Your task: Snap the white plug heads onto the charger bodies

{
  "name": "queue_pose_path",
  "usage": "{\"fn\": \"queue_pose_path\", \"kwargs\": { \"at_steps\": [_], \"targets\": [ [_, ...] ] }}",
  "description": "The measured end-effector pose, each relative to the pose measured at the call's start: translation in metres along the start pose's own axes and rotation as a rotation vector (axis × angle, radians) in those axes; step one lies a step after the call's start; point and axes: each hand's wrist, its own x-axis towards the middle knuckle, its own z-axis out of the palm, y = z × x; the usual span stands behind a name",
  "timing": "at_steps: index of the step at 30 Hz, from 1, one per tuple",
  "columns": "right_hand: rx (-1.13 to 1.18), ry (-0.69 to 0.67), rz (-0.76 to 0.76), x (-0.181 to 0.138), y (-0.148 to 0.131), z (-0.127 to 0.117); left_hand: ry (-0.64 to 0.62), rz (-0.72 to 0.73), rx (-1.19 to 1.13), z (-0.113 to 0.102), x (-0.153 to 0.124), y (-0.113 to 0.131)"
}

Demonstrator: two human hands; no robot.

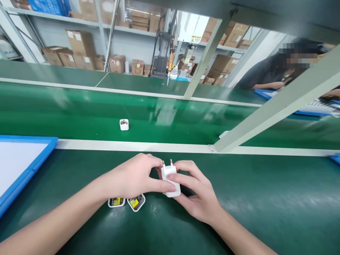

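Note:
A white plug-in charger (170, 179) with two metal pins pointing up and away is held between both hands above the green work surface. My left hand (140, 175) has its thumb across the charger's face and its fingers at the far left side. Around the right side, my right hand (198, 191) grips it with the fingers on top and the thumb below. Just below my left hand lie two open white charger housings, one on the left (117, 202) and one on the right (136, 203), with black and yellow parts inside. My left hand partly covers both.
Beyond a pale rail (132, 145) runs a green belt (66, 120) carrying a small white housing (124, 124). A blue-edged tray (29, 170) lies at left. A slanted metal post (265, 109) rises at right. A person (265, 72) sits across, near shelves with cardboard boxes.

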Motion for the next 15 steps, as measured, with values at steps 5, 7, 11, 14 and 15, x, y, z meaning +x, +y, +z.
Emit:
{"fn": "queue_pose_path", "kwargs": {
  "at_steps": [5,7,11,14,15],
  "targets": [
    [-0.093,0.091,0.017,0.003,-0.004,-0.006,-0.011,0.033,-0.046,-0.001,0.007,0.009],
    [-0.103,0.075,0.04,0.004,-0.002,-0.01,-0.018,0.056,0.0,-0.005,0.013,0.016],
    [-0.121,0.015,0.19,0.004,0.012,-0.013,0.046,0.066,0.191,-0.032,0.028,0.014],
    [-0.151,0.038,0.337,0.0,0.027,-0.01,0.333,-0.016,0.479,-0.072,0.034,-0.017],
    [-0.157,0.051,0.375,-0.002,0.032,-0.008,0.43,-0.08,0.571,-0.086,0.034,-0.033]
  ]
}}
